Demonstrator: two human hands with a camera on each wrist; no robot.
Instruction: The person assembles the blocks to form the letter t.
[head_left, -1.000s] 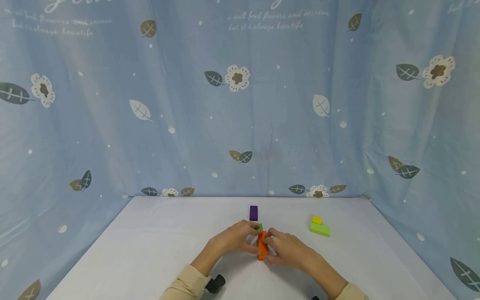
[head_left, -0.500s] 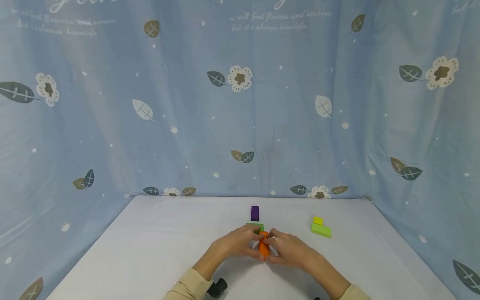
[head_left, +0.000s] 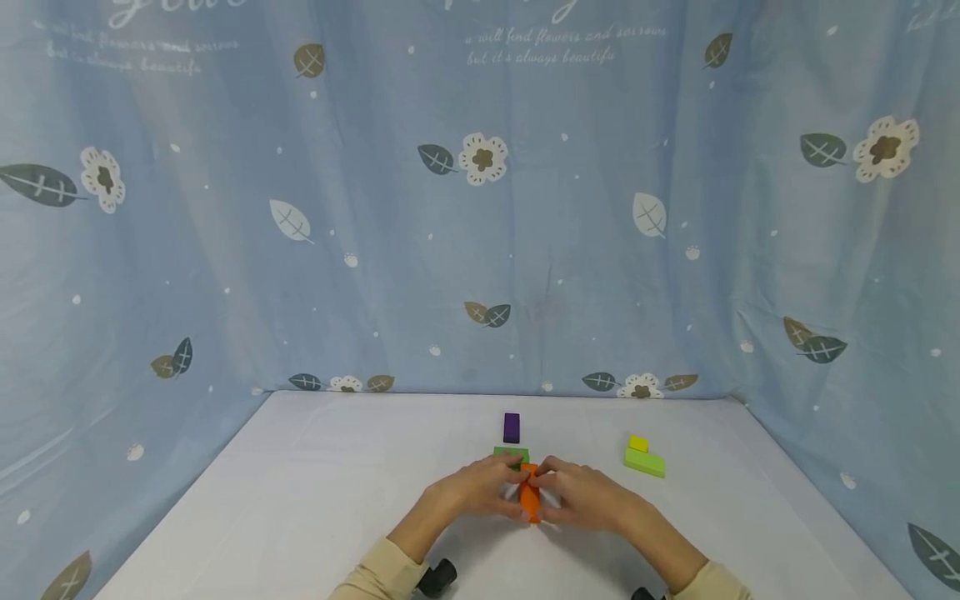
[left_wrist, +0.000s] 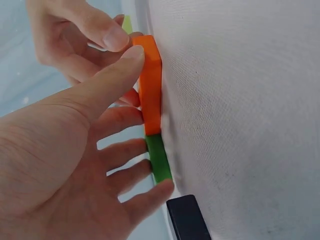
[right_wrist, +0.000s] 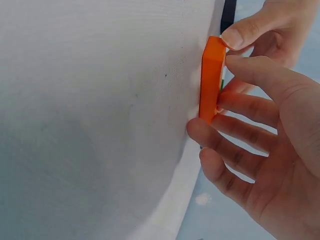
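Observation:
An orange block [head_left: 529, 500] lies lengthwise on the white table between my two hands, its near end pointing toward me. From the left, my left hand [head_left: 476, 489] holds it with thumb and index finger. My right hand [head_left: 592, 500] grips the same block from the right, thumb near its front end. Against the orange block's far end sits a green block [left_wrist: 159, 157], lying crosswise; the other left fingers spread along it, and part of it is hidden. A dark purple block [head_left: 512, 427] lies just beyond, apart from both hands.
To the right, a small yellow block [head_left: 638, 443] lies behind a lime green block [head_left: 645, 463]. A blue patterned curtain [head_left: 480, 233] surrounds the white table [head_left: 300, 492] at the back and sides. Black wrist mounts [head_left: 437, 577] show near the sleeves.
My left hand has shifted slightly right and inward, uncovering more of the green block. Both hands stay on the orange block. The whole head view has drifted slightly.

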